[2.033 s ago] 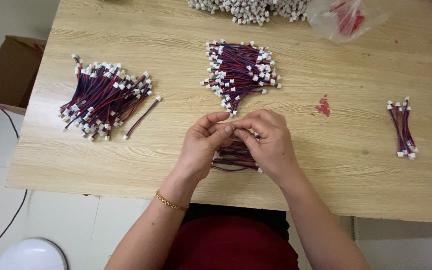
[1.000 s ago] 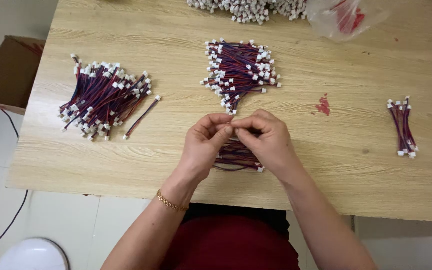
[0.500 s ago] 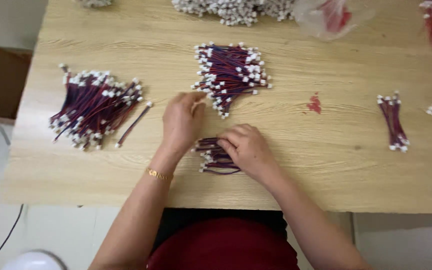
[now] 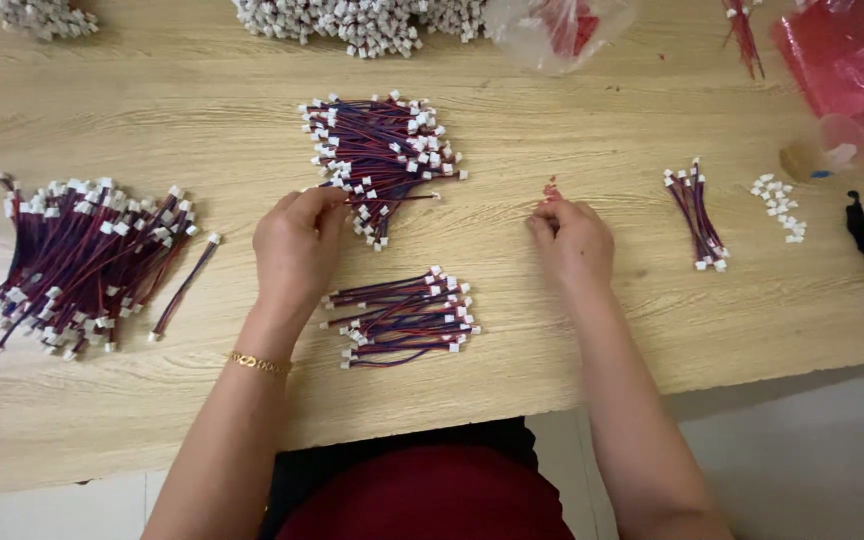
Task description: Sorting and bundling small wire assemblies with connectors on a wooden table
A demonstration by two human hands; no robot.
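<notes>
Left hand (image 4: 297, 245) pinches wire from middle pile (image 4: 382, 150); right hand (image 4: 572, 240) fingertips pinching, perhaps red scrap (image 4: 550, 188).

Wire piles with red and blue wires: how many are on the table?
4. A big pile lies far left, one is by the left hand, one lies between the hands, a small bundle right. More may lie outside the picture.
</notes>
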